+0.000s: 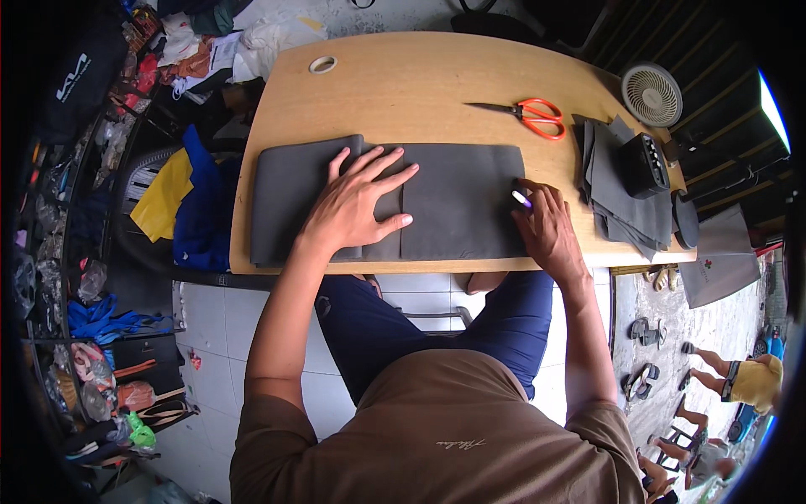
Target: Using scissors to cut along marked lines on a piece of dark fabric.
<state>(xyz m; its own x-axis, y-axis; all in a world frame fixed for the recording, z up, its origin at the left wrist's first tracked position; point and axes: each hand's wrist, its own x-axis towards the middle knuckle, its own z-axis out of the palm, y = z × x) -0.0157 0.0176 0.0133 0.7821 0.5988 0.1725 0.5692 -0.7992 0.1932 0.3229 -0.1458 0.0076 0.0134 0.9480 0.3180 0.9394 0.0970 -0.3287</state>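
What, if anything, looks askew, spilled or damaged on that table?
Only the loose grey sheets at the right end of the table look untidy: their edges are fanned unevenly, with a black box standing on them. Nothing visibly looks spilled or damaged; the dark grey material under the left hand lies fairly flat.

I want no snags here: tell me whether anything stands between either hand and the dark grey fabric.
Nothing visible does. The left hand lies spread on the dark grey fabric; the right hand is at its right edge, holding a white-ended pen. The orange-handled scissors lie clear of both.
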